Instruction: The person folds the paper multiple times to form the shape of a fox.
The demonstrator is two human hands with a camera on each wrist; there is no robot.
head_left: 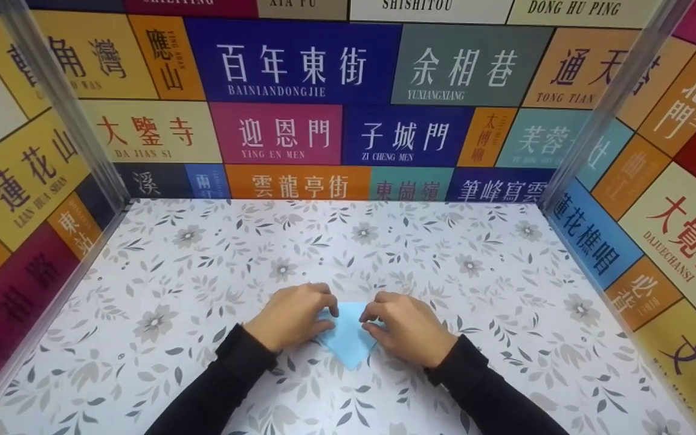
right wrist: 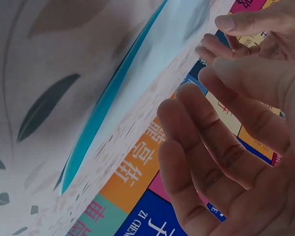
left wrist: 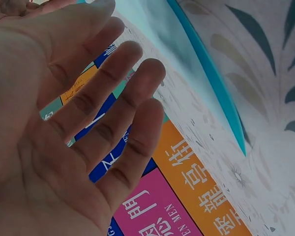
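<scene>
A folded sheet of light blue paper (head_left: 351,335) lies on the patterned tabletop, with one corner pointing towards the person. At its left side is my left hand (head_left: 296,314), fingers loosely bent and the tips at the paper's edge. Opposite it, my right hand (head_left: 411,326) has its bent fingertips at the right edge. The left wrist view shows the left fingers (left wrist: 142,81) spread and relaxed beside the paper (left wrist: 162,24). Relaxed right fingers (right wrist: 177,113) appear likewise in the right wrist view, where the paper's folded edge (right wrist: 103,108) stands slightly off the table.
The tabletop (head_left: 233,241) has a white cover printed with grey flowers and leaves. Panels of colourful sign lettering (head_left: 293,60) wall in the back and both sides. Clear plastic strips (head_left: 614,103) run along the corners.
</scene>
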